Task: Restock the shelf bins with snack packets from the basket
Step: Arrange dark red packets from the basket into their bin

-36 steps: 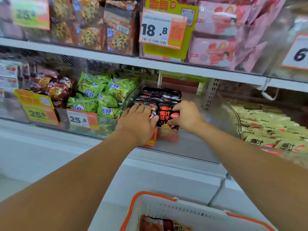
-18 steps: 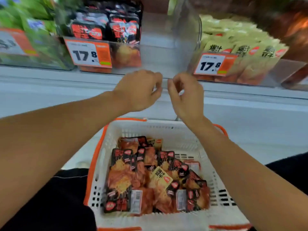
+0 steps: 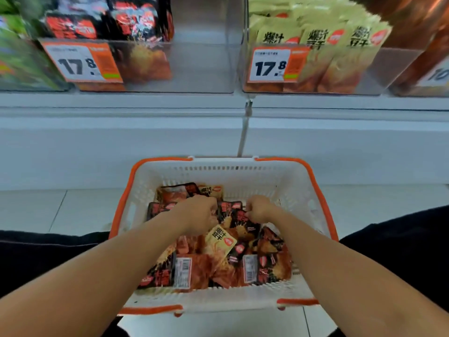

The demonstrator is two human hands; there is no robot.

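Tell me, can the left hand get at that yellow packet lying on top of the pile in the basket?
Probably yes. The yellow packet lies on top of the pile, uncovered, right beside the left hand, which is already down inside the basket.

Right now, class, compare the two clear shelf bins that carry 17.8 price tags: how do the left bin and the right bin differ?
1. The left bin holds black-and-red packets; the right bin holds pale yellow packets.
2. The left bin's right part shows no packets; the right bin is filled across its width.
3. The left bin's packets look blurred; the right bin's print reads clearly.
Both are clear plastic with an orange-and-white 17.8 tag at the front left.
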